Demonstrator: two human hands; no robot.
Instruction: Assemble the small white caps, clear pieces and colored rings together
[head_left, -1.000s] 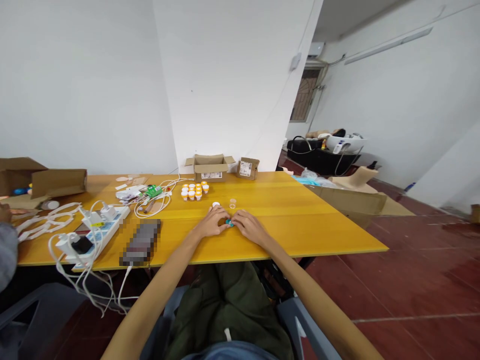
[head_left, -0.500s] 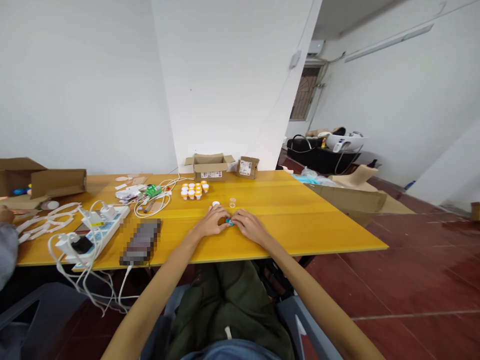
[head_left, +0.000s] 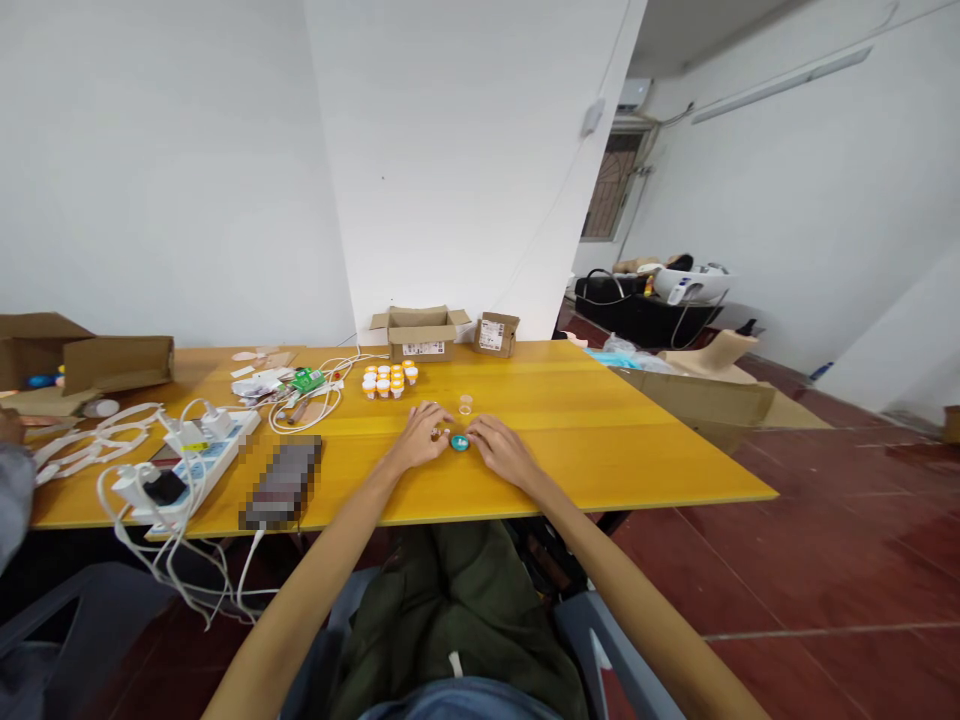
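A small round teal disc (head_left: pixel 460 443) with a white mark in its middle lies between my hands on the yellow table (head_left: pixel 600 440). My left hand (head_left: pixel 422 436) arches just left of it, thumb and fingers apart; what is under the palm is hard to make out. Bent fingers of my right hand (head_left: pixel 501 450) are at the disc's right edge and seem to grip it. Beyond the fingertips stands a small clear cup (head_left: pixel 466 404). Farther back, several small white tubs with orange parts (head_left: pixel 390 380) stand in a tight group.
An open cardboard box (head_left: pixel 424 335) and a smaller box (head_left: pixel 496 335) stand at the back. Leftward lie a pixelated phone (head_left: pixel 283 483), a power strip (head_left: pixel 202 460) with cables, and packets (head_left: pixel 307 380). Another person's sleeve (head_left: pixel 15 500) shows at the far left.
My left hand has let go of the teal disc and moved slightly away and up, its fingers spreading. The white lid behind it is now hidden. More of the disc shows.
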